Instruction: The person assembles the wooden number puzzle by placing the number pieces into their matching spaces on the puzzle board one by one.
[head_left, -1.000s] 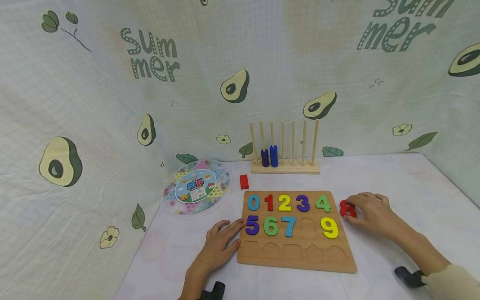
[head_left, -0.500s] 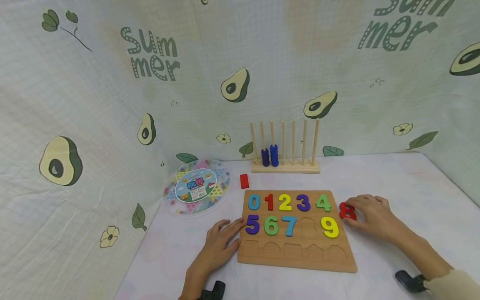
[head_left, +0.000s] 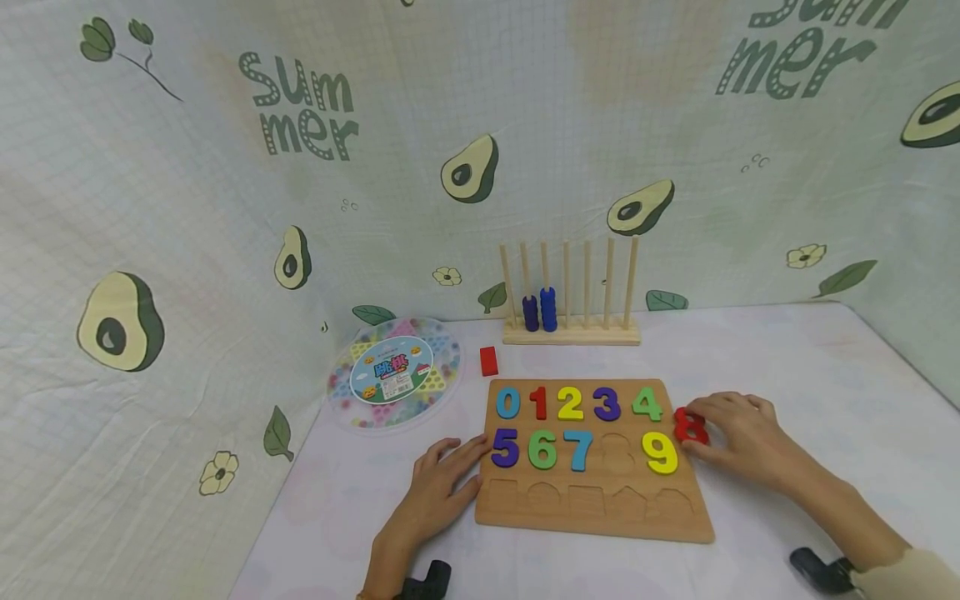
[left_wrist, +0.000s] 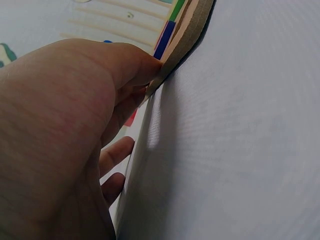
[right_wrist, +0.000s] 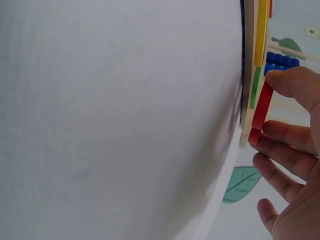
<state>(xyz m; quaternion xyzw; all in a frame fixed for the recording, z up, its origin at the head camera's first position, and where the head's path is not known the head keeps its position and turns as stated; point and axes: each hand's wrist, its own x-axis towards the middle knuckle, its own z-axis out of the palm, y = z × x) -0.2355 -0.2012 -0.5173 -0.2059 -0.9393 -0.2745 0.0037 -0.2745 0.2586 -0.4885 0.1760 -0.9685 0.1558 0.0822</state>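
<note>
A wooden number board (head_left: 585, 520) lies on the table, with colored digits from 0 to 7 and a yellow 9 (head_left: 660, 452) in its upper two rows. An 8-shaped recess (head_left: 617, 454) shows between the blue 7 (head_left: 578, 451) and the 9. My right hand (head_left: 742, 433) pinches a red number 8 (head_left: 690, 426) between thumb and fingers, just off the board's right edge; the right wrist view shows this 8 (right_wrist: 263, 106) tilted and edge-on. My left hand (head_left: 438, 492) rests at the board's left edge, thumb and forefinger against it, other fingers loosely spread.
Behind the board stands a wooden peg rack (head_left: 572, 336) with blue beads on two pegs. A small red block (head_left: 489, 361) lies in front of it. To the left is a round clear-lidded game box (head_left: 442, 367). A patterned cloth (head_left: 555, 100) hangs behind the table.
My right hand, with the red 8 in it, has shifted slightly left and down, closer to the board's right edge. My left hand has stayed in place.
</note>
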